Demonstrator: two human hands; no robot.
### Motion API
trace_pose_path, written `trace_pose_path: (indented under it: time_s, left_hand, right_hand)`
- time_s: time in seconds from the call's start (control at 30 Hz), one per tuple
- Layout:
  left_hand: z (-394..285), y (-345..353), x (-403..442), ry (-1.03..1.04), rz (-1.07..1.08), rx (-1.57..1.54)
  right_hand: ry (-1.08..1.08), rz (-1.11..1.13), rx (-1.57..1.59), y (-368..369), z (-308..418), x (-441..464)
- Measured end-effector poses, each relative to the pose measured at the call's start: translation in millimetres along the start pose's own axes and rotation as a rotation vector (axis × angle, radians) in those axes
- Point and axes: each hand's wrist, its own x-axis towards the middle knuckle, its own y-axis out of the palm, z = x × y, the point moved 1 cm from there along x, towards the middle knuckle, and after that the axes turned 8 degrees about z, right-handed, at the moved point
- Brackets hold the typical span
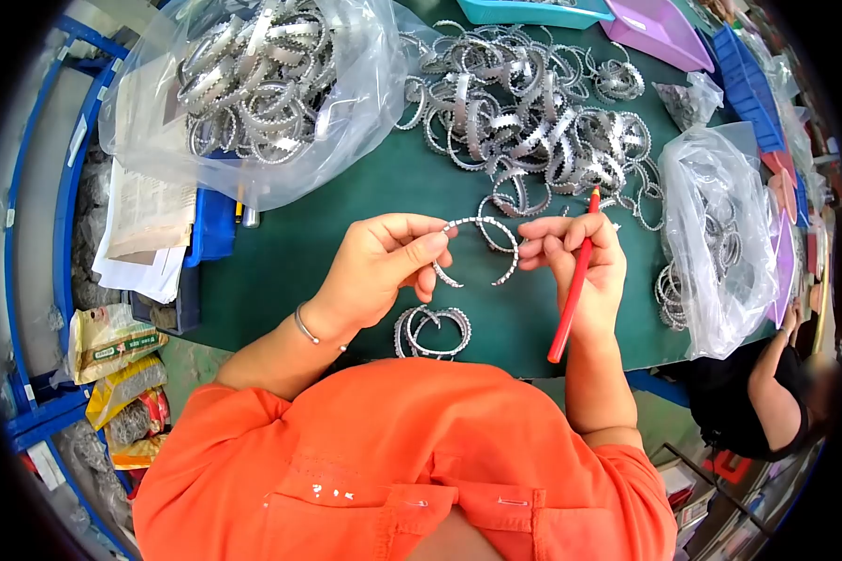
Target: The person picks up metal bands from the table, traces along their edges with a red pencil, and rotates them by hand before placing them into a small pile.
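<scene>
My left hand (384, 262) pinches a thin silver open ring (514, 248) between thumb and fingers. The ring is a C-shaped metal band with a notched edge, its gap facing down towards me. In my right hand (591, 266) a red pencil (575, 290) is held slantwise, tip pointing away from me. The right fingertips are at the ring's right side; whether they touch it I cannot tell. Just in front of my chest, a few similar rings (432, 333) lie on the green table (290, 271). Beyond my hands spreads a large loose pile of such rings (533, 103).
A clear plastic bag (346, 140) full of rings stands at the back left, beside papers (150, 220) and a blue bin (213, 224). Another bag (720, 234) lies at the right edge. Teal (533, 11) and purple trays (660, 33) stand at the back. A person (753, 393) sits at right.
</scene>
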Motion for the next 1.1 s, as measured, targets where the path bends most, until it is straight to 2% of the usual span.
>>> trace_pose_path:
  time_s: [0.4,0.47,0.6,0.87,1.07,1.1]
  left_hand:
    - [2.2,-0.9,-2.4,-0.028,-0.021,-0.064]
    - [2.8,-0.7,-2.6,-0.029,-0.030,-0.063]
    - [2.4,2.1,-3.0,-0.009,-0.024,0.030]
    - [3.4,-0.7,-2.2,-0.078,0.099,-0.115]
    - [5.9,1.7,-2.2,-0.107,0.089,-0.222]
    - [6.4,0.3,-2.3,-0.107,0.088,-0.222]
  right_hand:
    - [-0.068,0.077,0.035,8.5,-1.0,-8.3]
    - [0.021,0.058,-0.013,11.5,3.6,-8.1]
    - [0.047,0.048,-0.040,12.9,1.4,-7.8]
    - [0.089,0.017,0.035,10.8,3.5,-6.2]
    - [0.091,0.008,0.051,12.4,3.2,-9.2]
    - [0.022,-0.017,-0.015,13.3,2.1,-9.7]
